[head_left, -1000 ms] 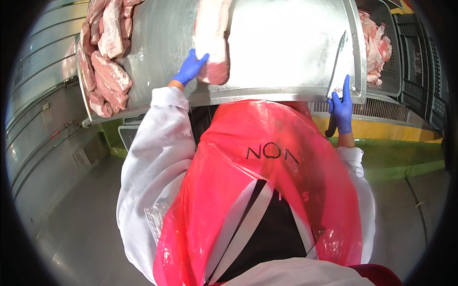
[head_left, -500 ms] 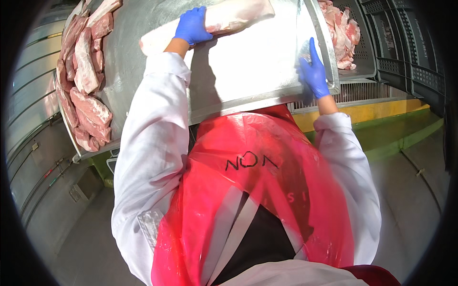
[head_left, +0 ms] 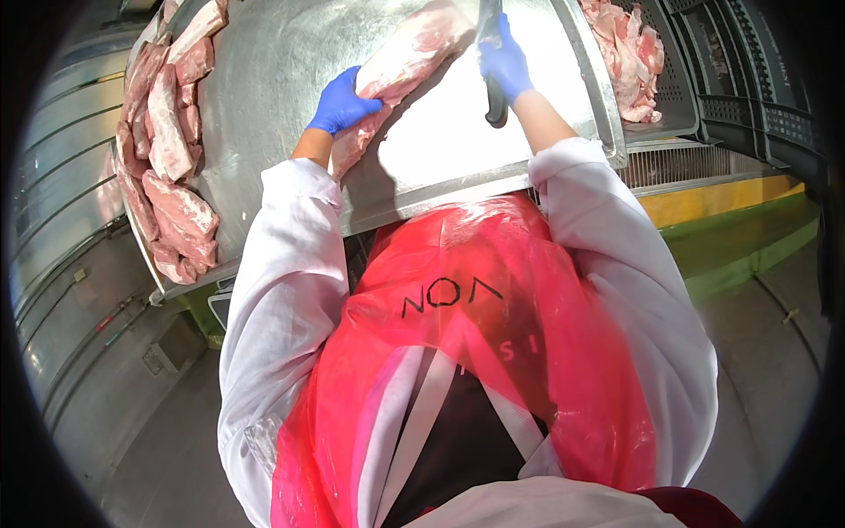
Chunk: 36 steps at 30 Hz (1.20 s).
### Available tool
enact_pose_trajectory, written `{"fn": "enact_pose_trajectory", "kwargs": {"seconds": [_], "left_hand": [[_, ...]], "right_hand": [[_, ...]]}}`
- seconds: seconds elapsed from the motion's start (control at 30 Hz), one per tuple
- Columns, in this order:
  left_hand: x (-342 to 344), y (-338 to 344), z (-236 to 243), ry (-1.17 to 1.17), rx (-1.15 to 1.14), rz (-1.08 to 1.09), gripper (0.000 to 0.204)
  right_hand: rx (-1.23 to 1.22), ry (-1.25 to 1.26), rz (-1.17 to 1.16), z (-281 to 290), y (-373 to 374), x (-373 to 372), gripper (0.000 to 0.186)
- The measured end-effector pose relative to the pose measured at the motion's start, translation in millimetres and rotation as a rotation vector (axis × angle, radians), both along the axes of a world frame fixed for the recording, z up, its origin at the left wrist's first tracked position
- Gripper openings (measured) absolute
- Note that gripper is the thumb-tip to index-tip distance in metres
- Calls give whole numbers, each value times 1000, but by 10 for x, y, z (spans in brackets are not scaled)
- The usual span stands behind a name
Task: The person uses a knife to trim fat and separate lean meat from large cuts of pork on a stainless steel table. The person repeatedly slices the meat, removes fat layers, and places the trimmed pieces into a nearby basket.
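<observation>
"What's showing closest?"
"A red apron (head_left: 493, 343) is filling the front, just short of the near edge of the metal table (head_left: 282, 106)."

"And the hands?"
"The left hand (head_left: 345, 101) is curving partway around a long piece of meat (head_left: 414, 48), which is lying slantwise, its near end pointing at the near edge. The right hand (head_left: 504, 63) is gripping a knife (head_left: 496, 107) near the other end; I can't tell how tightly."

"What else is the table carrying?"
"A meat pile (head_left: 176, 141) is lining the left edge. Bare metal is gleaming toward the near right corner."

"And the room?"
"Past the right edge, a dark bin (head_left: 679, 75) is holding pale scraps (head_left: 627, 66). Black crates (head_left: 753, 75) are standing beyond it. Grey floor (head_left: 167, 422) is spreading below, and thin pipes (head_left: 97, 339) are running along the left."
</observation>
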<state>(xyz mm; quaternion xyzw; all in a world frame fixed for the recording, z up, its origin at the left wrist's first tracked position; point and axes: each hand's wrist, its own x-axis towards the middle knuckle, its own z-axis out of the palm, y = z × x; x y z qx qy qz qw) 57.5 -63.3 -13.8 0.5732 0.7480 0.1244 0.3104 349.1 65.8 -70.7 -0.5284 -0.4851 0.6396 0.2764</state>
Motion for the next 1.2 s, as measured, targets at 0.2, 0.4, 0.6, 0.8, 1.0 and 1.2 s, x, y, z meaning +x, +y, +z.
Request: {"fn": "enact_pose_trajectory", "kwargs": {"seconds": [0.2,0.4,0.6,0.8,1.0,1.2], "left_hand": [[-5,-13,-6,21,15,-9,70],[-77,-19,-11,-17,-15,-1,71],[-48,13,99,-4,-34,-78,67],[-101,-45,-92,43,61,-69,68],[711,172,390,449,232,-247,63],[1810,989,-133,990,413,-582,31]], "right_hand": [[-74,137,40,72,-452,-20,81],[-4,209,28,153,-472,-170,81],[-18,197,-10,306,-556,-198,79],[-108,213,110,508,-1847,322,78],[-54,72,-21,963,-1647,1635,78],[-22,254,-189,698,-653,1555,77]]}}
